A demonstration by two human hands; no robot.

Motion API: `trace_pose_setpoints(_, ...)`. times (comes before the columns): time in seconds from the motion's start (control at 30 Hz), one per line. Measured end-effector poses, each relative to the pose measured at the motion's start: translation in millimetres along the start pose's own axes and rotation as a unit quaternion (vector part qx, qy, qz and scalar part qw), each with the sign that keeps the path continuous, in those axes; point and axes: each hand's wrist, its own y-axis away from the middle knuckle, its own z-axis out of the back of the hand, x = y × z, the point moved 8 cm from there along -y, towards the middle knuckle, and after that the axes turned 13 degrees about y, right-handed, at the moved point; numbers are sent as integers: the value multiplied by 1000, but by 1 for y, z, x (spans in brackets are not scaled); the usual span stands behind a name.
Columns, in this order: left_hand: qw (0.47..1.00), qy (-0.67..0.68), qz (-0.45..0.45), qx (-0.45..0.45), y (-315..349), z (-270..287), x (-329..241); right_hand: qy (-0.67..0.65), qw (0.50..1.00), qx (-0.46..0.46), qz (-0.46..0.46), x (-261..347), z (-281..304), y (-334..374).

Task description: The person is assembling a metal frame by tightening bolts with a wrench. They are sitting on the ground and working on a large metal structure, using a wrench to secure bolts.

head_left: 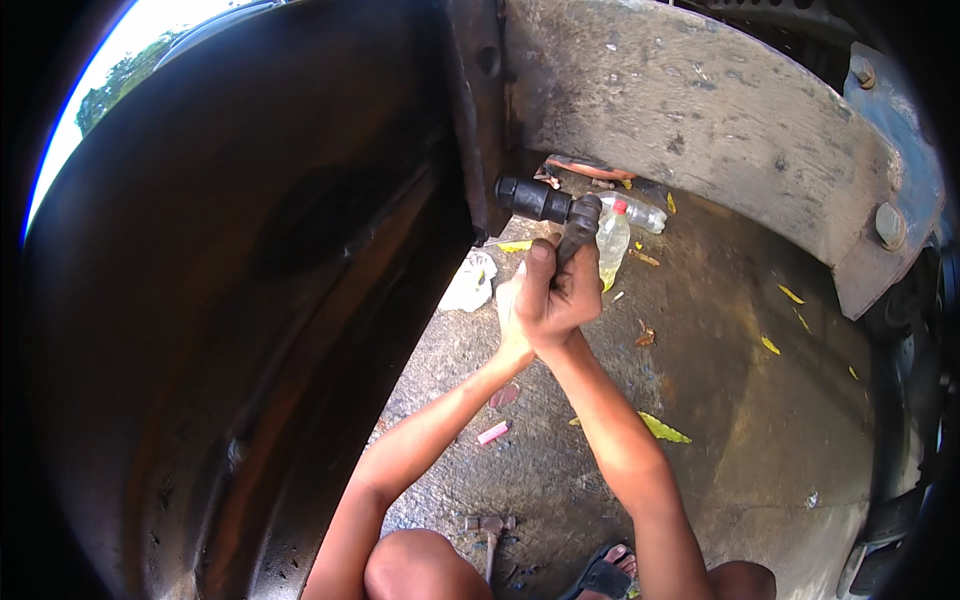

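My right hand point(568, 302) is closed in a fist round the handle of a dark socket wrench point(582, 222). Behind it, pressed close against it, my left hand point(511, 308) is closed at the same handle, its fingers largely hidden. A thick black socket point(538, 200) points left from the wrench head. Its far end meets a nut point(507, 191) beside the edge of a dark upright metal bracket point(476, 130). Both forearms reach up from below and come together at the wrists.
A large dark curved metal panel point(230, 300) fills the left side. Above, a worn grey metal beam point(690, 90) runs to a bolted blue plate point(905, 160). Plastic bottles point(613, 245), a white bag point(470, 281), leaves and a hammer point(491, 525) lie on the concrete ground point(740, 420).
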Motion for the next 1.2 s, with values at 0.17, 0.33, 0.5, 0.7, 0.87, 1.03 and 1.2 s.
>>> trace_pose_setpoints(0.17,999,-7,49,0,-5,-5,3,27,997,4,66,23,10,-34)
trace_pose_setpoints(0.33,984,49,169,37,69,-8,-8,-13,988,98,-122,33,34,-11)
trace_pose_setpoints(0.5,932,159,302,120,133,7,-77,-250,844,192,-434,70,25,1)
trace_pose_setpoints(0.7,836,290,381,268,142,-4,-204,-489,623,184,-582,105,12,-10)
trace_pose_setpoints(0.87,765,327,460,309,148,-1,-245,-553,546,141,-614,118,-1,-11)
trace_pose_setpoints(1.03,822,247,435,273,139,13,-215,-418,675,183,-580,114,0,-18)
trace_pose_setpoints(1.2,840,255,392,276,136,17,-202,-326,727,223,-562,102,1,-15)
